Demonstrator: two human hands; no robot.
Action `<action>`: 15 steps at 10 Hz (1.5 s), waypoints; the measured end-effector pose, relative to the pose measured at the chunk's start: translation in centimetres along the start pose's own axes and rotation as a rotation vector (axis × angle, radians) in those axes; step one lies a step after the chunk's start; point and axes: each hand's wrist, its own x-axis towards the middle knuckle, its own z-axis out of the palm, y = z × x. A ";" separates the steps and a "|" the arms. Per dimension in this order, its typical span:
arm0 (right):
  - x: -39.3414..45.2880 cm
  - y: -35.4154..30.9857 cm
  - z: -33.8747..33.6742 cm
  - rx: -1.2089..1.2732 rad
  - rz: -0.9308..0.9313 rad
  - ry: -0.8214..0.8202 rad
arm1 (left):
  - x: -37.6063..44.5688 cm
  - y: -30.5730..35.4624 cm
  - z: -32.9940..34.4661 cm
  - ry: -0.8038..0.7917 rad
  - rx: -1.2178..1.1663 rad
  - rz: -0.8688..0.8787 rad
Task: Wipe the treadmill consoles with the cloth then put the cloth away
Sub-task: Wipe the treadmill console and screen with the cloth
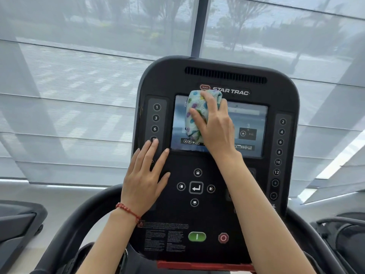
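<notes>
A black Star Trac treadmill console (217,212) fills the middle of the view, with a lit screen (250,123) in its upper half. My right hand (214,123) presses a bunched white cloth with coloured dots (194,109) against the left part of the screen. My left hand (145,175) lies flat with fingers spread on the console's left side, below the numbered buttons, holding nothing. A red cord bracelet sits on that wrist.
A green start button (197,236) and a red stop button (223,238) sit low on the console. Curved black handrails (79,224) flank it. Neighbouring treadmills show at the left edge (17,220) and right edge (347,234). Shaded windows stand behind.
</notes>
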 end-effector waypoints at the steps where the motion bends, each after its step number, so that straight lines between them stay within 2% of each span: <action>1: -0.6 1.8 -1.4 -0.046 0.073 0.012 | 0.0 0.0 0.1 -0.002 0.006 -0.001; 3: -2.0 2.0 -1.0 -0.156 0.210 0.136 | 0.0 -0.1 0.1 0.000 0.019 0.004; 4: -2.6 -0.6 0.7 -0.117 0.403 0.157 | 0.0 -0.2 0.0 -0.010 0.021 0.009; 5: -3.1 -2.8 2.1 -0.084 0.477 0.195 | 0.0 -0.3 -0.1 -0.015 0.018 0.022; 6: -3.2 -4.5 3.4 -0.108 0.391 0.210 | -0.1 -0.3 -0.1 -0.016 0.007 0.025; 7: -3.5 -5.2 4.2 -0.144 0.229 0.162 | -0.1 -0.4 -0.2 -0.026 0.002 0.020; 8: -3.4 -4.1 3.9 -0.196 0.092 0.124 | -0.1 -0.3 -0.4 -0.031 -0.004 0.021; 9: -3.2 -2.2 2.9 -0.249 0.050 0.112 | 0.0 -0.2 -0.5 -0.034 0.010 0.024; 10: -3.7 0.4 1.2 -0.246 0.079 0.117 | -0.1 -0.1 -0.5 -0.036 0.011 0.011; 12: -5.3 7.3 -3.9 -0.263 0.250 0.189 | -0.2 0.1 0.0 -0.016 0.013 -0.012; 14: -5.3 6.1 -3.3 -0.204 0.400 0.203 | 0.0 0.2 0.0 -0.007 0.021 -0.002; 15: -4.7 4.6 -2.2 -0.146 0.364 0.209 | 0.0 0.2 0.1 -0.009 0.034 0.002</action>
